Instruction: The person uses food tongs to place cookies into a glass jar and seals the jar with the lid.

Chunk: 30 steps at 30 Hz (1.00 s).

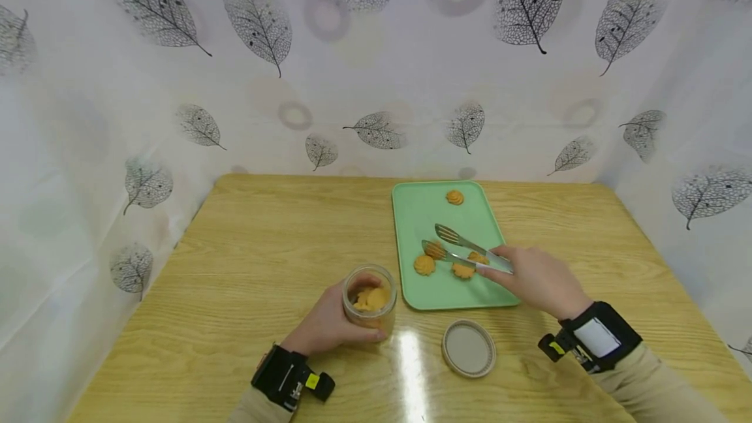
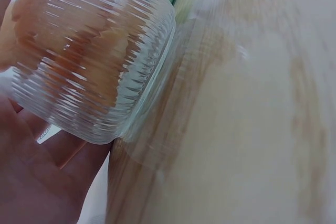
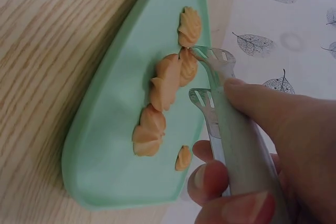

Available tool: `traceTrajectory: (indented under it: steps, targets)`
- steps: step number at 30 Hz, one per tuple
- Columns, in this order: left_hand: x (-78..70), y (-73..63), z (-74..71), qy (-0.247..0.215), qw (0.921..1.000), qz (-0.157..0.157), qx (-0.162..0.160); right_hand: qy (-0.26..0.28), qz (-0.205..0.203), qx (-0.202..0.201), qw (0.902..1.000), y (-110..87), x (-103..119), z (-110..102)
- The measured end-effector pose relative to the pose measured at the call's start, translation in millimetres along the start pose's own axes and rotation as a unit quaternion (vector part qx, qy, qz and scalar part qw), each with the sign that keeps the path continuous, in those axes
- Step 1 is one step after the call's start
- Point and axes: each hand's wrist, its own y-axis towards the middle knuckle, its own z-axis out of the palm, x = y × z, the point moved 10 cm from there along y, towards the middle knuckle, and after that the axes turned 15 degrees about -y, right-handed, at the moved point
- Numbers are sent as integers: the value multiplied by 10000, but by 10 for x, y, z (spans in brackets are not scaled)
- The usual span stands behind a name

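Note:
My left hand (image 1: 329, 325) grips a ribbed glass jar (image 2: 94, 51), its fingers and thumb around the side. The jar is open at the top, and swirled butter cookies (image 1: 371, 299) lie inside. In my right hand (image 1: 543, 279) is a pair of metal serving tongs (image 1: 470, 243) with slotted tips. Its two arms stand apart over a green tray (image 1: 411, 214). Several cookies (image 3: 167, 82) lie close together beneath and around the tongs, partly covered by them in the head view. One more cookie (image 1: 455, 197) sits alone near the tray's far edge.
A round lid (image 1: 469, 348) lies on the wooden table (image 1: 282, 227), in front of the tray and to the right of the jar. A leaf-patterned sheet (image 1: 388, 70) hangs behind the table and along both sides.

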Motion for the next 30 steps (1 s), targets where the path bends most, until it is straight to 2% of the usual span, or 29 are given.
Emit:
traceTrajectory:
  steps: [7,20,30]
  targets:
    - [22,0,1,-8,10000,-49,0,22,-18,146,9999,7,19,101]
    - [28,11,-13,58,10000,-60,-18,48,-111,154,9998,-36,84,205]
    - [18,6,-12,67,10000,2,-31,56,-165,-11,9998,-53,83,219]
